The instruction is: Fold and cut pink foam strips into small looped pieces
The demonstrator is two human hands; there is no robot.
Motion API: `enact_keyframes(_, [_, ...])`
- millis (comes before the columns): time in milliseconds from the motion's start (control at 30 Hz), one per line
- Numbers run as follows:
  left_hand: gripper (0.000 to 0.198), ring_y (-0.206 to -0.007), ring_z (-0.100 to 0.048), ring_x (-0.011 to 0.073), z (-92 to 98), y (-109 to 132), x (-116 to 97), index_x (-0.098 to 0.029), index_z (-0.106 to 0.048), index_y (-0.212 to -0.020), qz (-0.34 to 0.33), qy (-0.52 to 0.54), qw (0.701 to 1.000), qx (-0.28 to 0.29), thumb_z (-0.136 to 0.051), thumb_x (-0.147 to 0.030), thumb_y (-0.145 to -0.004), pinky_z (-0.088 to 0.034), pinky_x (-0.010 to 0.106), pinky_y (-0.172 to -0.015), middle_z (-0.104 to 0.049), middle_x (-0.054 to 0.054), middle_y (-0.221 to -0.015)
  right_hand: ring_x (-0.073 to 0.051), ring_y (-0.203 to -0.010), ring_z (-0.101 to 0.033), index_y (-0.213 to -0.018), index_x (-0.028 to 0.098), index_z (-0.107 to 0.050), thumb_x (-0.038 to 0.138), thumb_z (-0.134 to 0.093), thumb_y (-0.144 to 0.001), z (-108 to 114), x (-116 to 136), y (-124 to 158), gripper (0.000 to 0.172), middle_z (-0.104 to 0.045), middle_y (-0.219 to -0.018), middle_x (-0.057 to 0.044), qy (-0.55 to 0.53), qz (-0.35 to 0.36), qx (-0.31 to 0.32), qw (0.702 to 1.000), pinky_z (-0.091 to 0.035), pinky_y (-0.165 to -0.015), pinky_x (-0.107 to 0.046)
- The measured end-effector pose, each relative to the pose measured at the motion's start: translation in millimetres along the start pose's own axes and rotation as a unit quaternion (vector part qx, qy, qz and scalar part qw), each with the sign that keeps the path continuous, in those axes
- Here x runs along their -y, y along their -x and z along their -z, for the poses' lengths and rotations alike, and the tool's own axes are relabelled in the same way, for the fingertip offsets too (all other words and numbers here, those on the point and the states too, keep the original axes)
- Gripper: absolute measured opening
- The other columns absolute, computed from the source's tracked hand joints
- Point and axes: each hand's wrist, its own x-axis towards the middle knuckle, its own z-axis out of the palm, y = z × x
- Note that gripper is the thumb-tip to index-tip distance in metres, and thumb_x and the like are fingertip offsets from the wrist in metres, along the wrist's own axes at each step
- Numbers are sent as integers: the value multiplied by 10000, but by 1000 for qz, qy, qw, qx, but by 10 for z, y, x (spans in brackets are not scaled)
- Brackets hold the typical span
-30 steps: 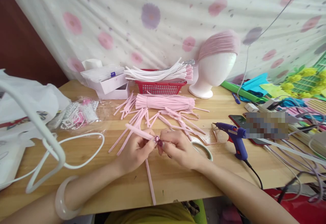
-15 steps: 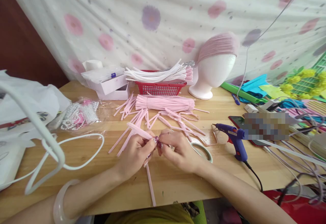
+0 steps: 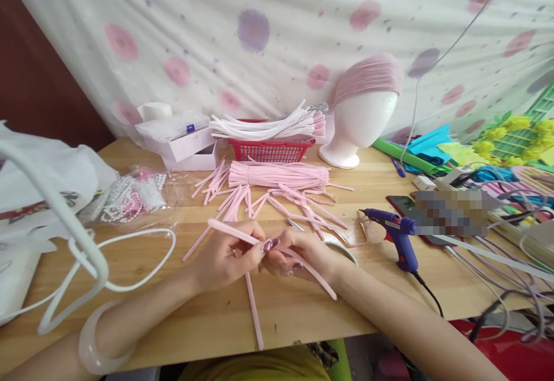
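Both hands meet over the front of the table, pinching pink pipe cleaners between thumbs and fingers. My left hand [image 3: 231, 257] is closed on a pink pipe cleaner [image 3: 229, 229] whose folded end sticks out to the upper left. My right hand [image 3: 305, 251] is closed at the same spot, and a pink pipe cleaner length [image 3: 318, 278] slants from it down to the right. Another pink strand [image 3: 254, 312] hangs below the hands toward the table's edge. How the strands join is hidden by the fingers. Scissors [image 3: 341, 249] lie partly behind my right hand.
Behind the hands lie loose pink pieces and a bundle of pink pipe cleaners [image 3: 279, 174]. A red basket [image 3: 272, 151] holds white ones. A foam head [image 3: 363, 121] stands behind. At right are a blue glue gun [image 3: 400, 239] and cables; at left, bagged beads [image 3: 134, 196] and a white cord [image 3: 142, 283].
A pink pipe cleaner length now extends to the lower right across my right hand. My right hand has turned, its fingers now lower and under the strand. The view has shifted slightly.
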Motion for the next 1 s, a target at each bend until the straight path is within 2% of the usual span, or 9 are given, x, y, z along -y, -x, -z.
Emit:
enact_keyframes(133, [218, -475, -530, 87, -42, 34, -3, -175, -573, -687, -15, -21, 1000, -8, -515, -275, -873, -402, 179, -446, -578, -15, -575, -116, -453, -280, -523, 202, -447, 227, -413, -756, 9, -60, -20, 236, -275, -433, 59, -83, -32, 44, 995, -375, -602, -297])
enact_keyframes(233, [255, -401, -442, 59, -92, 37, -11, -169, -580, -691, 21, 23, 999, -32, -500, -310, -887, -353, 162, -395, -498, -51, -508, -105, -476, -301, -560, 170, -510, 203, -451, -779, -26, -48, 23, 230, -343, -468, 50, 49, 38, -45, 997, -320, -547, -259])
enact_keyframes(333, [287, -350, -410, 53, -128, 33, -24, -169, -562, -691, 57, 88, 994, -37, -510, -375, -883, -320, 153, -354, -459, -71, -452, -97, -494, -363, -637, 156, -549, 217, -450, -867, -88, -17, 83, 258, -413, -519, 43, 253, 101, -124, 954, -304, -524, -236])
enact_keyframes(433, [340, -321, -430, 64, -159, 29, -13, -173, -530, -663, 82, 134, 986, -57, -537, -448, -863, -320, 155, -319, -464, -68, -430, -110, -540, -412, -646, 175, -494, 184, -405, -885, -129, -20, 95, 255, -456, -579, 21, 441, 207, -147, 861, -328, -560, -241])
enact_keyframes(567, [396, -309, -447, 69, -194, 12, 31, -180, -475, -605, 103, 162, 978, -82, -564, -481, -846, -327, 151, -294, -468, -64, -420, -139, -587, -381, -615, 203, -396, 112, -425, -815, -99, -46, 55, 221, -438, -569, 16, 672, 335, -160, 641, -333, -690, -314])
enact_keyframes(633, [404, -319, -458, 67, -195, -6, 43, -170, -488, -593, 103, 159, 978, -88, -581, -474, -843, -353, 151, -305, -471, -60, -426, -139, -585, -373, -612, 201, -397, 106, -432, -810, -63, -40, 55, 222, -431, -560, 22, 704, 330, -169, 605, -324, -710, -327])
enact_keyframes(700, [382, -360, -500, 78, -177, -31, 40, -157, -537, -614, 94, 156, 979, -87, -613, -461, -832, -412, 162, -337, -493, -51, -455, -132, -572, -388, -612, 193, -433, 117, -417, -828, -26, -18, 76, 230, -430, -556, 24, 658, 310, -170, 665, -330, -678, -304])
enact_keyframes(833, [276, -465, -573, 105, -81, -95, 6, -172, -609, -767, 35, 199, 969, -139, -695, -434, -786, -491, 189, -385, -581, -37, -579, -108, -508, -404, -623, 169, -542, 239, -418, -900, 33, 34, 124, 312, -429, -528, 29, 451, 192, -192, 850, -306, -539, -252])
enact_keyframes(1000, [266, -429, -556, 103, 49, -152, -4, -186, -587, -759, -4, 209, 961, -183, -737, -405, -760, -487, 195, -357, -605, -41, -569, -95, -444, -305, -550, 174, -509, 286, -447, -851, 54, 57, 99, 327, -350, -450, 51, 287, 123, -178, 933, -250, -486, -262])
